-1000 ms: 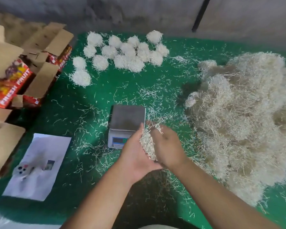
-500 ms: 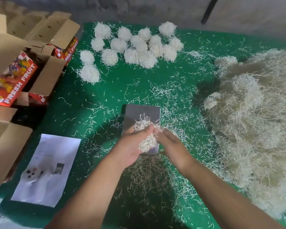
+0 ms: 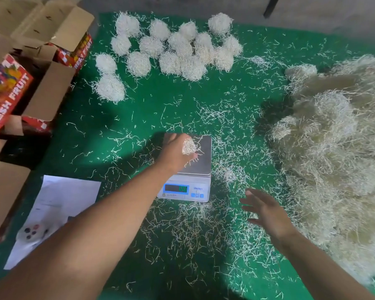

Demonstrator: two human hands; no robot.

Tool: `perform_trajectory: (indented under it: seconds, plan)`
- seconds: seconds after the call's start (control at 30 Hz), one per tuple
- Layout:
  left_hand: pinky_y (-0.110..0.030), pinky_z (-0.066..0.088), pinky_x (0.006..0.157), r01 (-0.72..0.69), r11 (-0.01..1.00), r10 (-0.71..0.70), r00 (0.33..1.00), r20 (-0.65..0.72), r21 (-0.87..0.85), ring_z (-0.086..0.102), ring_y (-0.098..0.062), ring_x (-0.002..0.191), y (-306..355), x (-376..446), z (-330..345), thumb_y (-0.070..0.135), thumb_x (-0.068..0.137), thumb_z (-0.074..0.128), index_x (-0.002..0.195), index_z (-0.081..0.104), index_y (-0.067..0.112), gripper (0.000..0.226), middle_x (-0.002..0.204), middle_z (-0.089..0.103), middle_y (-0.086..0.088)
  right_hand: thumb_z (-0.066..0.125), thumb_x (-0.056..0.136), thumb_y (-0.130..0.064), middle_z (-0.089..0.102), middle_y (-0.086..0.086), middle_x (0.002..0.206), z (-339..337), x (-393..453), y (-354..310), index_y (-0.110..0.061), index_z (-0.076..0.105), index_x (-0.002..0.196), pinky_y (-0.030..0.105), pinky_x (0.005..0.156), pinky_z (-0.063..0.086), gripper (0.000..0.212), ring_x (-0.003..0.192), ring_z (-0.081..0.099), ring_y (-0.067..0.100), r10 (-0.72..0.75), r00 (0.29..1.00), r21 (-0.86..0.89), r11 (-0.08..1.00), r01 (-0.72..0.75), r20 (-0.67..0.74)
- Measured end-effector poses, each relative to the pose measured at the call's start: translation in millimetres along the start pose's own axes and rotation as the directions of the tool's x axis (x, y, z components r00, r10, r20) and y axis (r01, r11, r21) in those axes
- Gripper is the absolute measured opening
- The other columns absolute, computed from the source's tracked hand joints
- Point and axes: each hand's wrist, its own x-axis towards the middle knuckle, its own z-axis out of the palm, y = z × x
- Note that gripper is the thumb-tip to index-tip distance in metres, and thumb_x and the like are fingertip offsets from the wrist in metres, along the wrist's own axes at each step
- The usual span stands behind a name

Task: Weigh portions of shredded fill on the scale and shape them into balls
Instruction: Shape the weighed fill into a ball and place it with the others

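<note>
The portion of shredded fill (image 3: 189, 146) is in the centre of the frame, held in the left hand (image 3: 175, 153) over the steel platform of the scale (image 3: 200, 163). The fingers are curled around the small tuft, and some strands hang out toward the platform. The display at the front of the scale shows green digits, but they are too blurred to read.

The right hand (image 3: 266, 210) is at the lower right of the scale, with fingers spread and nothing in it, just beside the big pile of loose fill (image 3: 333, 152) that covers the right side of the frame.

It seems the step is to put the portion down for weighing. To do it well, the tuft should go on the middle of the platform, no strand should hang over the edge onto the green mat (image 3: 139, 105), and the hand should leave fully before the number is read.

The finished balls (image 3: 173, 48) lie in the upper middle, well apart from the scale.
</note>
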Motion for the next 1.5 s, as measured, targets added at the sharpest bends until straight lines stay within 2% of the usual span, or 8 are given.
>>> perform_trajectory:
  seconds: [0.1, 0.23, 0.4, 0.57, 0.67, 0.8, 1.03, 1.5]
  plan:
    - [-0.052, 0.026, 0.124, 0.012, 0.991, -0.026, 0.994, 0.105, 0.136, 0.027, -0.028, 0.153, 1, 5, 8, 0.045, 0.083, 0.084, 0.161, 0.026, 0.042, 0.097, 0.165, 0.035, -0.005, 0.058, 0.107, -0.03, 0.076, -0.002, 0.119, -10, 1, 12, -0.028, 0.059, 0.138, 0.047, 0.099, 0.058, 0.031, 0.113, 0.07, 0.02, 0.026, 0.999, -0.01, 1.0, -0.026, -0.024]
    - [-0.063, 0.013, 0.125, 0.089, 0.977, -0.115, 0.986, 0.124, 0.194, 0.007, -0.032, 0.16, 5, 1, 9, 0.061, 0.075, 0.083, 0.159, 0.0, 0.057, 0.119, 0.173, 0.013, 0.002, 0.057, 0.108, -0.027, 0.075, -0.002, 0.121, -15, -4, 20, -0.029, 0.056, 0.142, 0.043, 0.097, 0.059, 0.034, 0.113, 0.07, 0.02, 0.033, 0.999, -0.041, 0.999, -0.034, -0.012]
    - [-0.044, 0.032, 0.116, 0.113, 0.988, -0.131, 0.974, -0.184, -0.105, 0.035, -0.021, 0.145, 3, -22, -10, 0.055, 0.084, 0.08, 0.158, 0.029, 0.047, 0.09, 0.164, 0.03, 0.001, 0.058, 0.108, -0.035, 0.076, -0.004, 0.12, -21, -10, 28, -0.028, 0.054, 0.147, 0.048, 0.099, 0.058, 0.04, 0.113, 0.07, 0.019, 0.027, 1.0, -0.067, 0.997, -0.026, 0.004]
    - [-0.028, 0.056, 0.093, 0.046, 0.999, -0.041, 0.908, -0.416, 0.001, 0.065, -0.004, 0.093, -4, -65, -33, 0.009, 0.098, 0.068, 0.115, 0.073, 0.016, 0.02, 0.108, 0.07, 0.008, 0.06, 0.105, -0.037, 0.078, -0.004, 0.116, -30, -11, 36, -0.027, 0.052, 0.15, 0.045, 0.097, 0.059, 0.047, 0.111, 0.072, 0.021, 0.032, 0.997, -0.049, 0.998, -0.029, 0.064]
    - [-0.02, 0.054, 0.087, 0.067, 0.998, -0.062, 0.913, -0.404, -0.001, 0.061, 0.006, 0.087, -7, -90, -36, 0.0, 0.097, 0.064, 0.11, 0.074, 0.015, 0.022, 0.102, 0.072, 0.007, 0.061, 0.106, -0.033, 0.081, -0.005, 0.11, -33, -10, 38, -0.028, 0.052, 0.15, 0.043, 0.093, 0.06, 0.046, 0.107, 0.075, 0.021, 0.036, 0.995, -0.047, 0.998, -0.032, 0.091]
    - [-0.032, 0.057, 0.091, 0.082, 0.997, -0.075, 0.902, -0.426, 0.0, 0.068, -0.013, 0.095, -7, -110, -35, -0.003, 0.097, 0.063, 0.11, 0.072, 0.011, 0.022, 0.106, 0.073, 0.0, 0.062, 0.106, -0.026, 0.081, -0.006, 0.105, -32, -12, 40, -0.03, 0.056, 0.145, 0.039, 0.086, 0.06, 0.039, 0.106, 0.075, 0.021, 0.028, 0.993, -0.039, 0.999, -0.023, 0.114]
    - [-0.038, 0.059, 0.089, 0.084, 0.996, -0.068, 0.888, -0.454, 0.014, 0.069, -0.016, 0.095, 1, -128, -31, 0.0, 0.097, 0.061, 0.112, 0.074, 0.01, 0.022, 0.106, 0.075, -0.002, 0.064, 0.106, -0.023, 0.081, 0.001, 0.109, -32, -23, 43, -0.028, 0.055, 0.144, 0.041, 0.088, 0.06, 0.04, 0.104, 0.076, 0.023, 0.006, 0.988, -0.054, 0.999, 0.002, 0.156]
    - [-0.033, 0.059, 0.086, 0.095, 0.995, -0.098, 0.901, -0.422, -0.027, 0.067, -0.005, 0.089, 0, -115, -20, 0.007, 0.098, 0.062, 0.108, 0.073, 0.021, 0.02, 0.097, 0.07, 0.01, 0.065, 0.105, -0.022, 0.081, 0.004, 0.095, -45, -30, 59, -0.031, 0.055, 0.142, 0.031, 0.074, 0.06, 0.039, 0.085, 0.079, 0.022, 0.001, 0.985, -0.067, 0.998, 0.01, 0.173]
